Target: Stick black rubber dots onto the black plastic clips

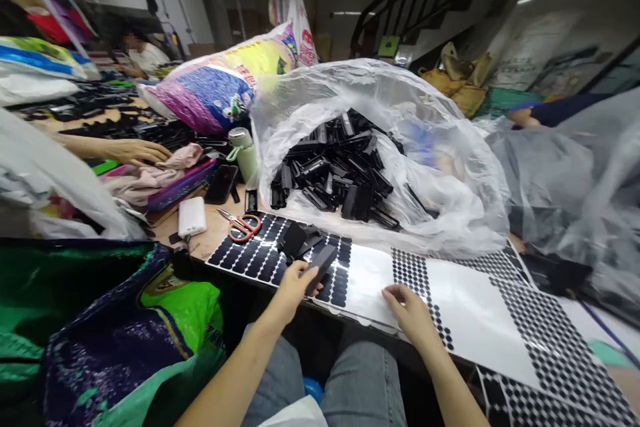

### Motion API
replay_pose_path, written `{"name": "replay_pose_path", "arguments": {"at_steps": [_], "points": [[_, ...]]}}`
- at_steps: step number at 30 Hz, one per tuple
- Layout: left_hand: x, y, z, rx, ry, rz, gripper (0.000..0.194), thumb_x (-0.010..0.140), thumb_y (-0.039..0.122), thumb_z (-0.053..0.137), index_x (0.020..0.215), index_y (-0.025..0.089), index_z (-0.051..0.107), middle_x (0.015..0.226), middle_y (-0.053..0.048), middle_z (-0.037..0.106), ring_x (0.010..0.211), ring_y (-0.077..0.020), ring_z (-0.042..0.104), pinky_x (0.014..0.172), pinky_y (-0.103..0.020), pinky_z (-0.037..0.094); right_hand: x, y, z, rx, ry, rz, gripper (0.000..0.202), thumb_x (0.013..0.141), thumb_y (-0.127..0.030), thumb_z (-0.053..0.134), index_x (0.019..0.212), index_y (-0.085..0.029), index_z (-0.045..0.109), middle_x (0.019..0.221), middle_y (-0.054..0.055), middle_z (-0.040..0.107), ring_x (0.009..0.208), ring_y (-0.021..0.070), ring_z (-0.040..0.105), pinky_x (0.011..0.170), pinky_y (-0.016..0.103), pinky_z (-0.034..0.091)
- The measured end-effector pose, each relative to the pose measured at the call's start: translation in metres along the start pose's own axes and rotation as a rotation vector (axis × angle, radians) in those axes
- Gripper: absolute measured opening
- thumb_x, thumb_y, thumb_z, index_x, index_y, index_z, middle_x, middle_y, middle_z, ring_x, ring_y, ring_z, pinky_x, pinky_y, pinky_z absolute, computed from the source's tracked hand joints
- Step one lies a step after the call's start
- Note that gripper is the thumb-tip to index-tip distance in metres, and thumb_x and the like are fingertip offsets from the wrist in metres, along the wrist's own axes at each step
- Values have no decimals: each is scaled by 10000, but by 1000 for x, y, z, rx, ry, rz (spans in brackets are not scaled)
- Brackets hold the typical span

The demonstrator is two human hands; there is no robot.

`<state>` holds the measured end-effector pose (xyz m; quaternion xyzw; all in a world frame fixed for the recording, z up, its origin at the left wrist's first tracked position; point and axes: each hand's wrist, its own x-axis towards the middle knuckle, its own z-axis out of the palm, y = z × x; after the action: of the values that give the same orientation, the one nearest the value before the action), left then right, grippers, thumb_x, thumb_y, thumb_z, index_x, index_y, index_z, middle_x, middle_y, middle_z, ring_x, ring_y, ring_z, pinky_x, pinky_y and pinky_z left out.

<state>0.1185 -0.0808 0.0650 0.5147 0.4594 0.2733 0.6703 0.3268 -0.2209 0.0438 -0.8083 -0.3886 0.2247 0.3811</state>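
In the head view, a black part (324, 263) is grasped by the left hand (293, 288) over the pad sheet (253, 252). At the part's 4 o'clock, the right hand (404, 307) is poised by the white sheet (369, 275), thumb near forefinger; whether anything is pinched cannot be told. The part is best held level and steady, with the loose parts (294, 239) at its 10 o'clock left unbumped.

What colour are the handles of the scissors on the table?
Orange-red; the scissors' handles show best in the head view.
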Motion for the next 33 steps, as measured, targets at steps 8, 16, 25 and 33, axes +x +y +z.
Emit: {"name": "replay_pose_path", "arguments": {"at_steps": [8,16,25,33], "points": [[3,4,-15,4,5,39,428,660,437,661,952,149,536,805,-29,609,611,-153,634,497,-228,467,45,-42,45,-158,-36,40,142,779,-260,473,806,-167,577,889,96,648,832,202,596,738,285,411],[11,-16,-15,112,-55,69,475,617,363,707,1020,166,549,945,-46,593,652,-146,628,566,-264,521,62,-64,76,-276,-29,212,127,749,-190,536,825,-97,576,946,205,597,823,285,591,633,320,387],[17,-20,-21,189,-83,112,485,577,277,729,1023,165,574,913,-33,589,701,-152,600,613,-288,538,50,-66,80,-211,60,201,162,784,-179,455,893,-104,548,984,201,568,893,278,553,717,343,384],[7,-1,-20,141,-217,20,532,600,259,721,1095,135,568,810,-47,653,639,-155,615,573,-263,497,26,-72,41,181,-82,102,203,794,-366,454,775,-182,541,825,44,618,745,164,556,674,284,411]]}}
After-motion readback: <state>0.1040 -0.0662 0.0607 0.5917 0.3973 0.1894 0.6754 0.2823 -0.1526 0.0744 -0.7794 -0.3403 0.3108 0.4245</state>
